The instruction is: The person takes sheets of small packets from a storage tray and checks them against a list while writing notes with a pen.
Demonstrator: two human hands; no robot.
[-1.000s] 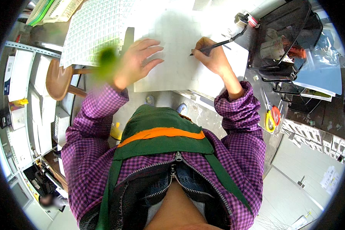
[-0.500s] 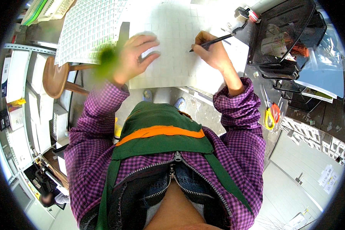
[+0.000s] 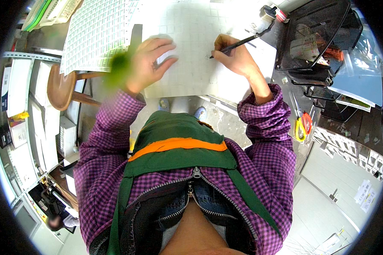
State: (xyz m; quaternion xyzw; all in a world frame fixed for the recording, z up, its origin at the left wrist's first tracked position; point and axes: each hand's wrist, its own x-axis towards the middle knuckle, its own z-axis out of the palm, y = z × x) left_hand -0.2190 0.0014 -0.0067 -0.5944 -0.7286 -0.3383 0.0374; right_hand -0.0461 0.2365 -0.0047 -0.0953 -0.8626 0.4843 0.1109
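Note:
A large white gridded sheet point(image 3: 195, 38) lies on the table in front of me. My left hand point(image 3: 151, 59) rests on its left part with fingers curled over a small white object, which I cannot make out clearly. My right hand point(image 3: 232, 53) grips a dark pen point(image 3: 238, 43) whose tip touches the sheet near its middle. Both purple checked sleeves come up from below, over a green and orange apron.
A second gridded sheet point(image 3: 95, 34) lies at the left. A black mesh tray point(image 3: 315, 42) with items stands at the right, scissors with yellow and red handles point(image 3: 302, 127) beside it. A wooden stool point(image 3: 61, 87) and white boxes on shelves point(image 3: 25, 110) are at the left.
The view has shifted so the sheet and both hands sit lower. My right hand moved the pen tip left onto the sheet's middle; my left hand stayed curled on the sheet.

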